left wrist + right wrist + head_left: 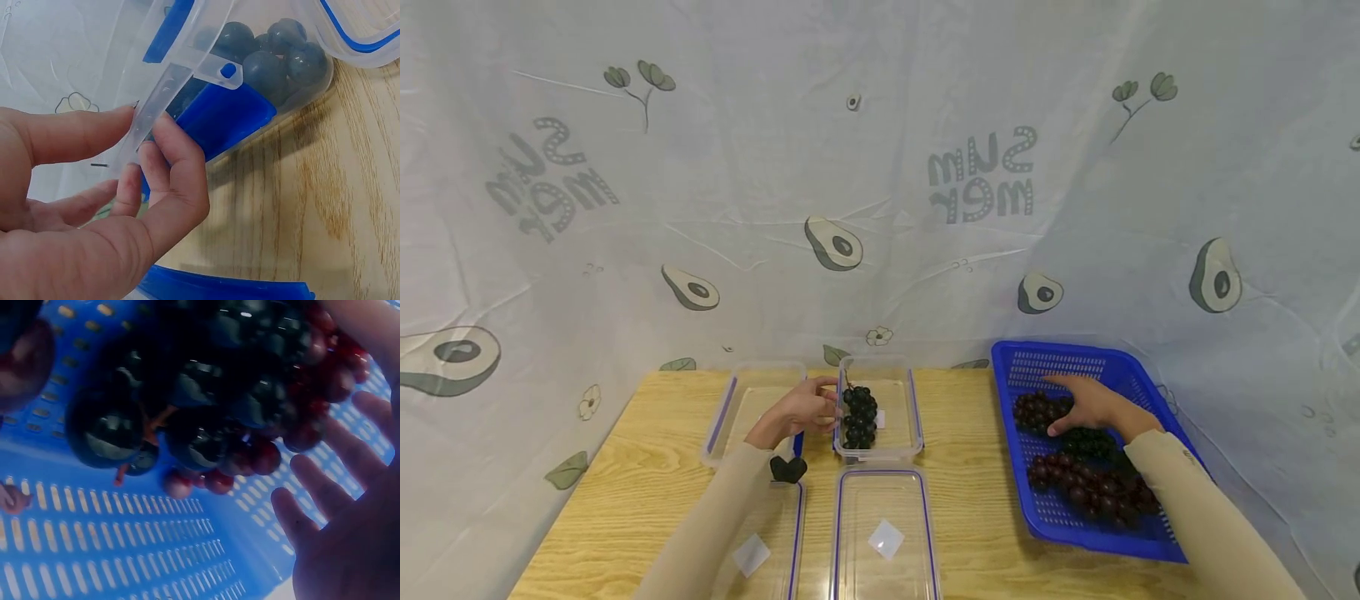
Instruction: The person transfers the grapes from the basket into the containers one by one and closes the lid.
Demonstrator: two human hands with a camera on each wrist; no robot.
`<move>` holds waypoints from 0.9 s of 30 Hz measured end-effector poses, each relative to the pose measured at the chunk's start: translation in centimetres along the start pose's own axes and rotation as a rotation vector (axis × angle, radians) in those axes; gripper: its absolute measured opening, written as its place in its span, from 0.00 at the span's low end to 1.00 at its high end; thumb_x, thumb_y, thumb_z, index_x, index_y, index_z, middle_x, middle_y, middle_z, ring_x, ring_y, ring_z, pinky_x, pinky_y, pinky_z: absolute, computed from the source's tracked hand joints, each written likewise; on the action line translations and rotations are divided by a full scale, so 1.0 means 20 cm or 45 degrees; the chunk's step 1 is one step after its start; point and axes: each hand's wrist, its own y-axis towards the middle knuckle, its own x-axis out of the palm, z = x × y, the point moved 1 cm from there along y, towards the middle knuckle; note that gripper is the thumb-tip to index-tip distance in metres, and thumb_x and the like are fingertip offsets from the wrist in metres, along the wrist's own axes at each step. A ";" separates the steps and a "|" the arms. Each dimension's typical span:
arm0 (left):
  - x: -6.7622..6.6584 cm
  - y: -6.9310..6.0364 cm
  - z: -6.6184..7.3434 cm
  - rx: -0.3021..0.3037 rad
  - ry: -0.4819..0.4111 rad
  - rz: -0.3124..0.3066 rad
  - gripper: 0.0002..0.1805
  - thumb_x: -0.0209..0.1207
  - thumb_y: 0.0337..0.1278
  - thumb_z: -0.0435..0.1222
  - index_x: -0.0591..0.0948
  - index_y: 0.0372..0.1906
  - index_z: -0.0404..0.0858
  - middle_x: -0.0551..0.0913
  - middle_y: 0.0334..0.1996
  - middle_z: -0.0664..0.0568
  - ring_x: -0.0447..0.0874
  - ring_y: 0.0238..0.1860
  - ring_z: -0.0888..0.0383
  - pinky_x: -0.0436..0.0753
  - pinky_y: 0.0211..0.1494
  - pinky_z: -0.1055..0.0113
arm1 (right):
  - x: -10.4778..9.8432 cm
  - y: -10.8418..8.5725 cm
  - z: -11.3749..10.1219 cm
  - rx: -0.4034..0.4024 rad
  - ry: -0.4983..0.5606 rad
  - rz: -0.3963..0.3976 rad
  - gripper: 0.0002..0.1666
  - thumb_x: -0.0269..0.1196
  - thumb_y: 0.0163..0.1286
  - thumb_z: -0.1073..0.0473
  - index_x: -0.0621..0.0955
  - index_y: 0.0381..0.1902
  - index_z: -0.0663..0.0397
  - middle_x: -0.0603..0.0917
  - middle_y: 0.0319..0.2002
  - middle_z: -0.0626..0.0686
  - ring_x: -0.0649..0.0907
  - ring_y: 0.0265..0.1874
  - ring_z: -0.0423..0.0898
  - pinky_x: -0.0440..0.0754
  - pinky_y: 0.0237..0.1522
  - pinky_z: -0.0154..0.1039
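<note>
My left hand [808, 406] is at the left side of a clear plastic container [898, 408] with a bunch of dark grapes [860, 417] inside. The left wrist view shows that hand [106, 187] pinching the container's rim [159, 103] between thumb and curled fingers, beside a blue latch [228, 119]. My right hand [1093, 406] reaches into a blue basket [1026, 517], over the grape bunches. There, in the right wrist view, its fingers [337, 487] spread apart beside red grapes [265, 456] and dark green grapes [200, 437], gripping none of them.
Another clear container [752, 400] stands left of the grape-filled one. Two clear lids with blue seals, a right one [886, 500] and a left one [778, 533], lie on the wooden table [617, 467] in front. A patterned curtain [895, 275] hangs behind.
</note>
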 end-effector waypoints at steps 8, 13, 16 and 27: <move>-0.01 0.02 -0.02 -0.004 -0.053 -0.016 0.44 0.57 0.68 0.19 0.55 0.84 0.39 0.68 0.64 0.37 0.80 0.42 0.53 0.84 0.43 0.60 | 0.07 0.03 0.01 -0.012 -0.111 -0.039 0.60 0.84 0.52 0.50 0.69 0.77 0.64 0.73 0.70 0.76 0.74 0.66 0.77 0.78 0.61 0.70; 0.00 0.03 -0.03 0.002 -0.053 -0.043 0.45 0.58 0.68 0.21 0.55 0.85 0.41 0.66 0.68 0.37 0.79 0.44 0.52 0.84 0.45 0.61 | 0.08 0.03 0.01 0.039 -0.181 -0.025 0.56 0.83 0.53 0.53 0.71 0.75 0.64 0.77 0.67 0.75 0.78 0.62 0.76 0.80 0.57 0.69; 0.00 0.03 -0.03 0.000 -0.060 -0.026 0.45 0.58 0.68 0.20 0.55 0.85 0.41 0.66 0.68 0.37 0.79 0.42 0.52 0.84 0.42 0.62 | 0.09 0.05 0.00 0.053 -0.204 0.005 0.53 0.83 0.53 0.53 0.73 0.73 0.66 0.79 0.64 0.75 0.80 0.60 0.75 0.80 0.56 0.69; -0.01 0.02 -0.03 0.018 -0.054 -0.031 0.45 0.59 0.67 0.21 0.55 0.85 0.39 0.65 0.68 0.36 0.79 0.42 0.53 0.83 0.44 0.62 | 0.12 0.07 0.02 0.061 -0.257 0.080 0.45 0.82 0.53 0.56 0.79 0.66 0.71 0.85 0.57 0.72 0.86 0.51 0.69 0.84 0.52 0.64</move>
